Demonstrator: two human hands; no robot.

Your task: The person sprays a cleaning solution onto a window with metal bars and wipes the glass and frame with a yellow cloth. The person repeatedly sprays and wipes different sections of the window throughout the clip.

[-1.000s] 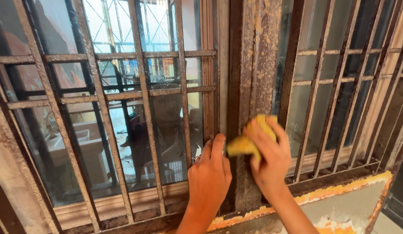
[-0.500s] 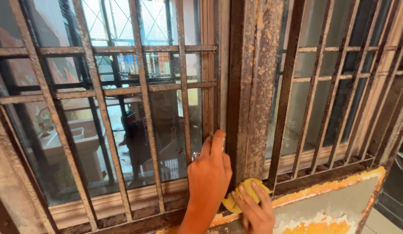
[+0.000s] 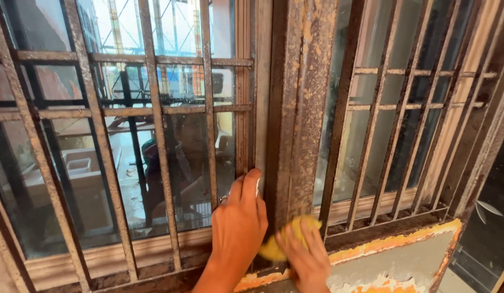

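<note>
1. Pad [image 3: 287,239], yellow, is sitting low against the rusty post [image 3: 300,108]; my right hand [image 3: 306,260] is pressing it there, fingers clamped on it.
2. My left hand [image 3: 238,228] is bracing beside the post, fingers together, steadying me.

An old house front under renovation: rusty window grille [image 3: 154,108], flaking central post [image 3: 303,108], scaffolding reflected in the glass [image 3: 178,27].

My left hand [image 3: 238,222] reaches up, fingers together and extended. My right hand [image 3: 306,259] sits lower, fingers pressed forward, slightly blurred.
</note>
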